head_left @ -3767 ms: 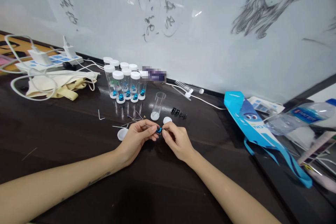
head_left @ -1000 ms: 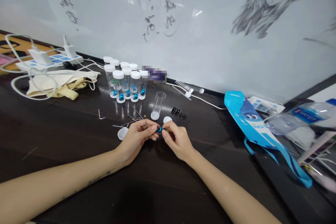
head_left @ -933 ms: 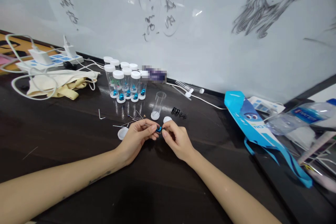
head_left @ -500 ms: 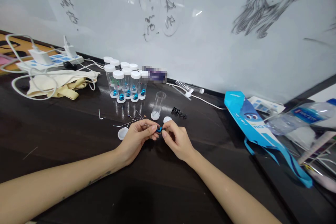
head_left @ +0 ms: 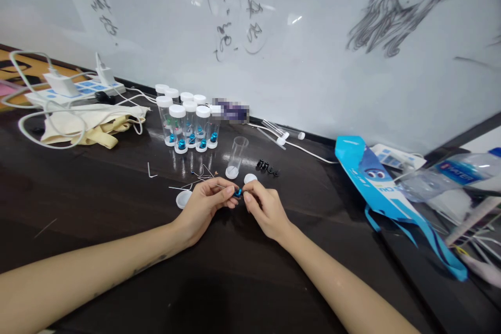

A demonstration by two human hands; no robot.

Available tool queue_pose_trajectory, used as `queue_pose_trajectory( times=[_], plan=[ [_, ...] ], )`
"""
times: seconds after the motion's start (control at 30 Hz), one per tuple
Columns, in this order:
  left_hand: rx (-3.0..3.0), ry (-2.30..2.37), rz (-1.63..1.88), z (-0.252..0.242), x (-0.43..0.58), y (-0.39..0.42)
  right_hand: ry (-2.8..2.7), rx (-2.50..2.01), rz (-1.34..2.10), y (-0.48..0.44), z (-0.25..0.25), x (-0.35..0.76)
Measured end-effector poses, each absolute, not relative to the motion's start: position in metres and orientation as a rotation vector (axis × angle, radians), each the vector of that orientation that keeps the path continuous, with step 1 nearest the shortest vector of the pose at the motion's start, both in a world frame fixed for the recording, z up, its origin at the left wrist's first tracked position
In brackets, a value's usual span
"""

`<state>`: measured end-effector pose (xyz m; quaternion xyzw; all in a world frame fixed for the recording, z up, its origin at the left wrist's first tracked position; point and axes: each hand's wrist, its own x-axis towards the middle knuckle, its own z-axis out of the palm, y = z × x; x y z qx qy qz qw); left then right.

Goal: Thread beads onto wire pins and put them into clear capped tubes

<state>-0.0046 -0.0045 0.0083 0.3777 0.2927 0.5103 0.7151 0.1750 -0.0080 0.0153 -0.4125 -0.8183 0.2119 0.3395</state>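
Note:
My left hand (head_left: 209, 201) pinches a small shiny blue metal part (head_left: 238, 193) between thumb and fingertips. A thin metal wire (head_left: 219, 186) runs out over those fingers. Closed in a pinch, my right hand (head_left: 266, 207) is at the right end of the blue part; what its fingertips hold is too small to make out. Just beyond the hands stands an uncapped clear tube (head_left: 237, 157) with a white base. One white cap (head_left: 249, 178) lies behind my right hand and another white cap (head_left: 183, 199) beside my left. Thin bent wires (head_left: 202, 173) lie behind my left hand.
Several capped clear tubes (head_left: 177, 128) holding blue parts stand at the back. Black coiled pieces (head_left: 267, 168) and an L-shaped hex key (head_left: 151, 171) lie on the dark table (head_left: 219, 282). A cloth bag (head_left: 94, 124) is left; a blue bag (head_left: 364, 167) and water bottle (head_left: 450, 175) are right.
The fingertips of my right hand have shifted very slightly at the end of the blue part. My left hand keeps its pinch; the things on the table stay put.

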Motion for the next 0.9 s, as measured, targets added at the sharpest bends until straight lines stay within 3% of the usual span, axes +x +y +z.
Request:
queue_pose_trajectory(
  times=[0.9],
  plan=[
    [0.783,0.619,1.085,0.0113,-0.0023,-0.0049,-2.115,-1.085,0.435,-0.0074,0.0149,0.1729]
  ],
)
